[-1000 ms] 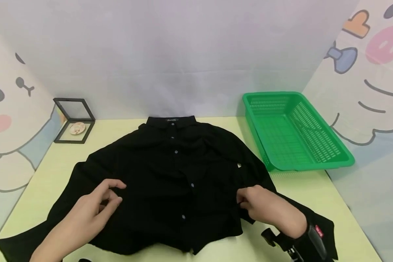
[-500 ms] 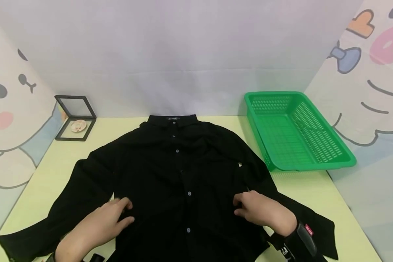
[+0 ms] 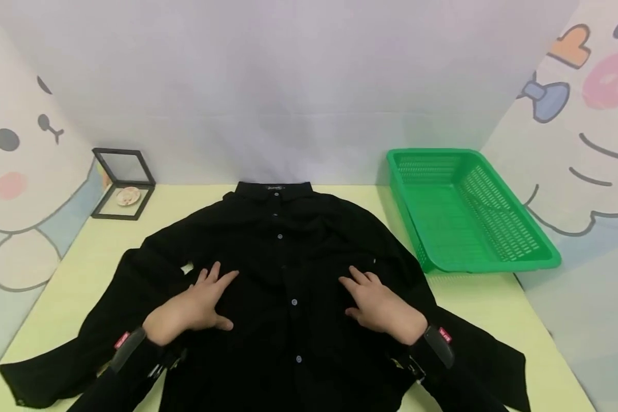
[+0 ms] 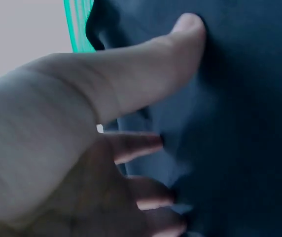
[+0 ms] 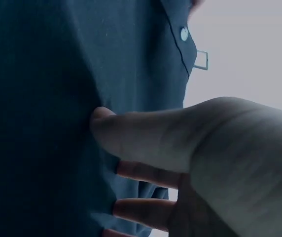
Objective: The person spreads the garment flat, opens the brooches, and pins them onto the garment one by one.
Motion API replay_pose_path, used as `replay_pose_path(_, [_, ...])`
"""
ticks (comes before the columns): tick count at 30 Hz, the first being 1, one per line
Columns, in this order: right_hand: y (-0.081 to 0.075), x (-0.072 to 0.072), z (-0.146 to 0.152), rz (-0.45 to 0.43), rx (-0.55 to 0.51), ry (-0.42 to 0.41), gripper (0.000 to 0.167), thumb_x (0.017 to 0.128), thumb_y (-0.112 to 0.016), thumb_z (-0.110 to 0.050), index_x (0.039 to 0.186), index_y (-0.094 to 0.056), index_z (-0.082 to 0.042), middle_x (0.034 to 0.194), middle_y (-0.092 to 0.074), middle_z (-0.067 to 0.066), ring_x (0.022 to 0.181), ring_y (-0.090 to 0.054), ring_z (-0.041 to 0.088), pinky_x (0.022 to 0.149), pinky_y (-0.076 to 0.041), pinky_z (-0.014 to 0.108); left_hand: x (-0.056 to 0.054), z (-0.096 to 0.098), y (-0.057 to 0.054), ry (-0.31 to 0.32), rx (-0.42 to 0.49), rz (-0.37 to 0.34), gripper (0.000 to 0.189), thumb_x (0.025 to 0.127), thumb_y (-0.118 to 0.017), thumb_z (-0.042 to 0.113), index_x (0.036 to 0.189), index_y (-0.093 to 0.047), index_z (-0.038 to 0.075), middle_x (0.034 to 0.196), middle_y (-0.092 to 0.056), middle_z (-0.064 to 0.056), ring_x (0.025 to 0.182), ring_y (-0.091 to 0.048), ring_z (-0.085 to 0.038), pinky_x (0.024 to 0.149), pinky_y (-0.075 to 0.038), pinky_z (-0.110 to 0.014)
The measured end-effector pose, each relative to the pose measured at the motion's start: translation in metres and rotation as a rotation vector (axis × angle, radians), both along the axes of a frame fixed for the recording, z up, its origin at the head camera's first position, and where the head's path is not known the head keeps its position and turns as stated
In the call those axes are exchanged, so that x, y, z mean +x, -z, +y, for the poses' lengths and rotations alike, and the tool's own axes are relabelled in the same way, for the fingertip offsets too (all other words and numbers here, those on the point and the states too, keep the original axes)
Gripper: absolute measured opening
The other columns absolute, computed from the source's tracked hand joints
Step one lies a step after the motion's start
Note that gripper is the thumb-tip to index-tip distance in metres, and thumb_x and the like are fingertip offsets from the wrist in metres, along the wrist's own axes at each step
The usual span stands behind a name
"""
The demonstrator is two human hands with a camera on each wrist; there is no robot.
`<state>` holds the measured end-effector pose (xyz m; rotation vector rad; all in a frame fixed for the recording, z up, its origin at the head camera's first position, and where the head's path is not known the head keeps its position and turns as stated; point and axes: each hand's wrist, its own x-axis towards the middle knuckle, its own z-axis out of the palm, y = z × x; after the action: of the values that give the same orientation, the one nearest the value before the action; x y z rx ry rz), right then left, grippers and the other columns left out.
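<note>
A black button-up shirt lies front side up across the table, collar at the far side and sleeves spread to both sides. On the chest's left half rests my left hand, fingers spread and fingertips touching the cloth. My right hand lies on the opposite half with its fingers extended. In the left wrist view the thumb presses against the dark fabric. The right wrist view likewise has the thumb and fingertips on the cloth. The shirt's lower hem runs past the bottom of the head view.
At the right back stands a green plastic basket with perforated walls. A black-framed hinged case holding a small round patterned item stands at the left back. The pale yellow table meets cartoon-printed curtains.
The shirt's lower part has been pulled toward the person and flattened. Both hands have moved up onto the chest, and their fingers have gone from curled to spread.
</note>
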<state>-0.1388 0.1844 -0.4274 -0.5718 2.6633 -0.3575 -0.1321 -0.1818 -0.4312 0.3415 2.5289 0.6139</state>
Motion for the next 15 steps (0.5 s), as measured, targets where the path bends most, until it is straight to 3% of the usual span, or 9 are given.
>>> replay_pose_path(6, [0.004,-0.003,-0.003,0.017,-0.003,0.009,0.061,0.102,-0.067,-0.019,0.155,-0.043,-0.003,0.166,-0.027,0.027,0.148,-0.03,0.052,0.116,-0.037,0.059,-0.025,-0.018,0.002,0.04,0.039,-0.038,0.103,0.081,-0.09,0.023,0.161,-0.027,0.004,0.166,-0.001,-0.037,0.149,-0.015,-0.062,0.113,-0.023,-0.078])
replay_pose_path(10, [0.003,0.001,-0.014,-0.017,0.025,0.012,0.064,0.103,-0.065,-0.022,0.158,-0.038,-0.004,0.168,-0.021,0.028,0.149,-0.027,0.053,0.116,-0.036,0.062,-0.038,-0.031,0.001,0.028,0.022,-0.002,0.103,0.081,-0.09,0.022,0.161,-0.027,0.004,0.166,-0.003,-0.037,0.147,-0.02,-0.062,0.112,-0.026,-0.077])
replay_pose_path(12, [0.001,0.005,-0.019,-0.058,0.043,0.017,0.068,0.102,-0.068,-0.025,0.159,-0.036,-0.006,0.169,-0.019,0.027,0.151,-0.024,0.053,0.117,-0.034,0.062,-0.041,-0.034,0.0,0.028,0.001,0.021,0.102,0.082,-0.089,0.022,0.16,-0.027,0.003,0.166,-0.004,-0.037,0.146,-0.021,-0.062,0.112,-0.027,-0.077])
replay_pose_path(15, [-0.006,0.012,-0.023,-0.154,0.065,0.011,0.074,0.099,-0.071,-0.03,0.16,-0.035,-0.009,0.17,-0.016,0.025,0.153,-0.021,0.052,0.12,-0.031,0.06,-0.037,-0.031,-0.001,0.034,-0.045,0.029,0.1,0.083,-0.089,0.024,0.159,-0.029,0.001,0.165,-0.008,-0.039,0.146,-0.02,-0.063,0.111,-0.029,-0.076])
